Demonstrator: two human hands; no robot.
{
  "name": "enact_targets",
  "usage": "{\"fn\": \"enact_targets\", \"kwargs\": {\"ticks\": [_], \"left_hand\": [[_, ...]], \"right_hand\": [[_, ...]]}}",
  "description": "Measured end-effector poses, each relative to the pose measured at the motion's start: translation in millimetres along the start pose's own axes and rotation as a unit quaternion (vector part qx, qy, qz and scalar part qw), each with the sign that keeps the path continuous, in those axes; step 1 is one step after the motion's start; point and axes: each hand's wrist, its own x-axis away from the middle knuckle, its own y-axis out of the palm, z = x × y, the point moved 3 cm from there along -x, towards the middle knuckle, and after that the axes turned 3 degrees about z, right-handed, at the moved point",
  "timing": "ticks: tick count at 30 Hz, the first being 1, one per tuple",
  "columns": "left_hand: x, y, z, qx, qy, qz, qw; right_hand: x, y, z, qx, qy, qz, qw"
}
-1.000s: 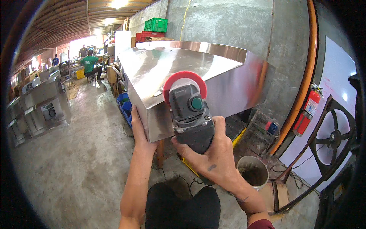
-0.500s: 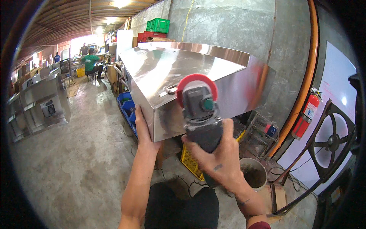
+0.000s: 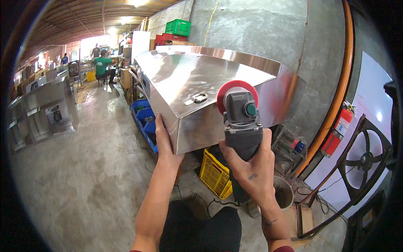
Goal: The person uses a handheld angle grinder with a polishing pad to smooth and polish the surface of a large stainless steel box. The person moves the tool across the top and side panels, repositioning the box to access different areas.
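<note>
A large shiny stainless steel box with sloping sides and a raised back lip fills the middle. My left hand grips its near left corner, fingers along the left face and palm low at the edge. In my right hand is an angle grinder, held by its dark body with the head up. Its red disc stands in front of the box's right part; whether it touches the steel I cannot tell. A small silver loop-shaped piece lies on the top face near the front corner.
Blue bins sit under the box's left side, a yellow crate below it. To the right are a bucket, a wire rack, a fire extinguisher and a fan. A person in green sits far off.
The grinder and my right hand have shifted to the right, away from the front corner of the box. The left hand keeps its hold on the corner; the view has turned slightly.
</note>
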Motion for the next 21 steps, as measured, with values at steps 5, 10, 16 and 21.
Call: {"fn": "enact_targets", "kwargs": {"ticks": [5, 10, 16, 21], "left_hand": [[1.5, -2.2, 2.9, -0.019, -0.014, -0.012, 1.000], [4.9, 1.7, 2.1, 0.005, -0.044, -0.022, 0.999], [1.7, 2.3, 1.7, 0.010, -0.019, -0.071, 0.997], [1.9, 2.6, 2.2, -0.003, -0.001, -0.022, 1.000]], "right_hand": [[19.4, 15.2, -12.1, 0.042, -0.002, -0.068, 0.997], [30.2, 24.7, -24.9, 0.022, -0.053, -0.108, 0.993], [15.5, 17.4, -12.8, 0.049, -0.029, -0.022, 0.998], [10.3, 7.2, -13.0, 0.006, 0.064, 0.007, 0.998]]}}
